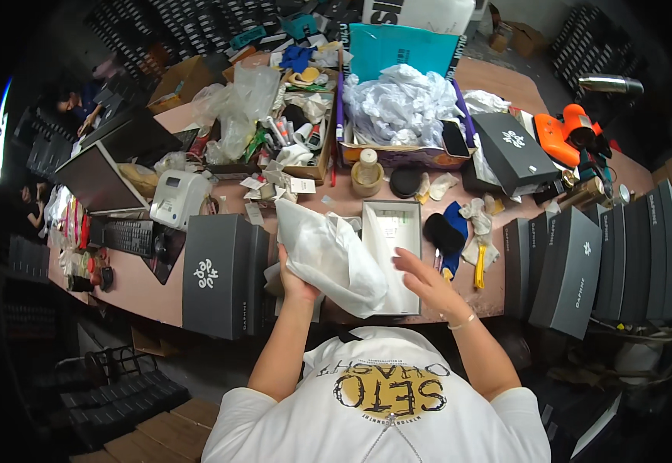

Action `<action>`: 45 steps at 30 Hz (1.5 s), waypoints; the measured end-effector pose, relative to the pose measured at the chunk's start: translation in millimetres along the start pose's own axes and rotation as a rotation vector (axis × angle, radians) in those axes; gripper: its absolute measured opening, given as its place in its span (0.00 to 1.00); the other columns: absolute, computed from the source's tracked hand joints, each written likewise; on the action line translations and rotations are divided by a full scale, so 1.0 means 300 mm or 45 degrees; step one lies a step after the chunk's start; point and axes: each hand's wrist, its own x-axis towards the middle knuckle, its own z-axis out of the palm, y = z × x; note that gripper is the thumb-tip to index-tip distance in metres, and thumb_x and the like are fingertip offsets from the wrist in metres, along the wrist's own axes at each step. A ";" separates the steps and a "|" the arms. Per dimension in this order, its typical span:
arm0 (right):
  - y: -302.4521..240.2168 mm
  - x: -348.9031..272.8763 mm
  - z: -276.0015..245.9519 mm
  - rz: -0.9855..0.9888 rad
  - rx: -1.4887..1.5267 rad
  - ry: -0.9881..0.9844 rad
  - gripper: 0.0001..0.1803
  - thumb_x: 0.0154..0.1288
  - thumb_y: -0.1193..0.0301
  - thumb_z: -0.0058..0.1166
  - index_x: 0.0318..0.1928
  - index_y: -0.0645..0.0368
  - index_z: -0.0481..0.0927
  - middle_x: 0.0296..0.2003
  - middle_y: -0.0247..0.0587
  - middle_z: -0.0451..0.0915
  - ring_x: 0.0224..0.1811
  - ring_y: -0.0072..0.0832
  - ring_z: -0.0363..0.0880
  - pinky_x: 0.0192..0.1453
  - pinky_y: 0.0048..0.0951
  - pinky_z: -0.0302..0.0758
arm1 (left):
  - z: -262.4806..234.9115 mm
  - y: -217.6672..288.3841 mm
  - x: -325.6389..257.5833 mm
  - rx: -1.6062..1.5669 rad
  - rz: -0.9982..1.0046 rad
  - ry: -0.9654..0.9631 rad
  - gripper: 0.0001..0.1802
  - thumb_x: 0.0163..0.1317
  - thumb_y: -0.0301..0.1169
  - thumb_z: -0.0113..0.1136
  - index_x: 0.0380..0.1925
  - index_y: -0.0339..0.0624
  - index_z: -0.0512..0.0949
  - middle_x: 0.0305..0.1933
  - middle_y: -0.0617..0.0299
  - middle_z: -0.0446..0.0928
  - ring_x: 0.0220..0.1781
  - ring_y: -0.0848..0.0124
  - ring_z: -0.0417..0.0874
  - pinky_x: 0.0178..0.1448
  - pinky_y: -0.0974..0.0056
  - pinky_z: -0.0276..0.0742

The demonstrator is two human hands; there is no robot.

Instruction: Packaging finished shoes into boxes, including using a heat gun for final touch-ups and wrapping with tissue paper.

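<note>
My left hand point(296, 278) is closed around a bundle wrapped in thin white material point(324, 251), gripping it from its left side. What lies inside the wrapping is hidden. The bundle is tilted and overlaps the left part of an open white-lined box point(419, 224) on the table in front of me. Thin white paper point(386, 262) stands along the inside of that box. Over the box's right edge hovers my right hand point(428, 285), fingers stretched and apart, close to the paper, with nothing in it.
Dark lidded boxes point(214, 270) stand at left, and more dark boxes point(566, 270) line the right. A carton of crumpled white paper point(401, 104) sits at the back. Nearby are a black brush point(444, 231), a yellow-handled tool point(479, 266) and a jar point(367, 176). A keyboard point(129, 235) lies far left.
</note>
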 end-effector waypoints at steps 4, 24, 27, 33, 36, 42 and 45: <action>0.064 0.073 0.114 0.463 0.825 -0.234 0.19 0.72 0.65 0.48 0.57 0.62 0.72 0.44 0.29 0.79 0.44 0.18 0.76 0.49 0.22 0.72 | -0.030 -0.045 0.003 -0.025 -0.105 -0.213 0.37 0.68 0.62 0.34 0.64 0.45 0.65 0.64 0.56 0.70 0.62 0.58 0.73 0.67 0.53 0.68; -0.021 -0.004 0.055 -0.439 -0.534 0.020 0.22 0.61 0.71 0.56 0.56 0.63 0.73 0.50 0.49 0.77 0.51 0.42 0.76 0.58 0.35 0.71 | 0.006 -0.079 0.016 0.092 0.180 0.019 0.31 0.72 0.54 0.38 0.65 0.46 0.64 0.67 0.57 0.67 0.67 0.57 0.69 0.69 0.49 0.64; -0.004 0.024 0.113 -0.747 -0.881 0.002 0.24 0.62 0.68 0.56 0.57 0.65 0.71 0.47 0.53 0.78 0.50 0.43 0.77 0.58 0.35 0.72 | 0.021 -0.081 -0.002 0.122 0.125 0.120 0.30 0.72 0.53 0.38 0.65 0.47 0.64 0.67 0.57 0.67 0.67 0.56 0.69 0.70 0.49 0.64; -0.087 -0.017 0.217 -0.386 -0.429 0.112 0.26 0.59 0.69 0.58 0.58 0.61 0.72 0.51 0.47 0.76 0.52 0.42 0.75 0.59 0.36 0.71 | -0.031 -0.135 0.010 0.048 0.071 0.131 0.31 0.72 0.53 0.39 0.65 0.45 0.64 0.67 0.56 0.66 0.67 0.57 0.68 0.70 0.49 0.64; 0.003 -0.065 0.134 -0.330 -0.646 -0.065 0.24 0.60 0.73 0.57 0.58 0.60 0.72 0.52 0.47 0.74 0.55 0.40 0.73 0.61 0.33 0.69 | -0.030 -0.111 0.022 0.330 0.103 0.061 0.33 0.72 0.53 0.41 0.64 0.39 0.62 0.65 0.54 0.68 0.63 0.59 0.72 0.67 0.51 0.68; 0.061 -0.175 -0.114 -0.434 -0.195 0.191 0.25 0.59 0.73 0.60 0.58 0.61 0.72 0.52 0.41 0.77 0.52 0.34 0.77 0.58 0.36 0.74 | 0.115 -0.109 0.085 0.743 -0.009 -0.298 0.31 0.70 0.52 0.46 0.57 0.33 0.69 0.52 0.54 0.77 0.51 0.65 0.80 0.57 0.60 0.76; 0.020 -0.217 -0.158 -0.165 0.560 0.472 0.23 0.60 0.71 0.60 0.56 0.61 0.74 0.50 0.38 0.79 0.50 0.30 0.78 0.58 0.32 0.75 | 0.140 -0.220 0.065 0.823 -0.117 -0.502 0.27 0.69 0.46 0.52 0.57 0.34 0.71 0.51 0.57 0.78 0.50 0.69 0.80 0.55 0.63 0.75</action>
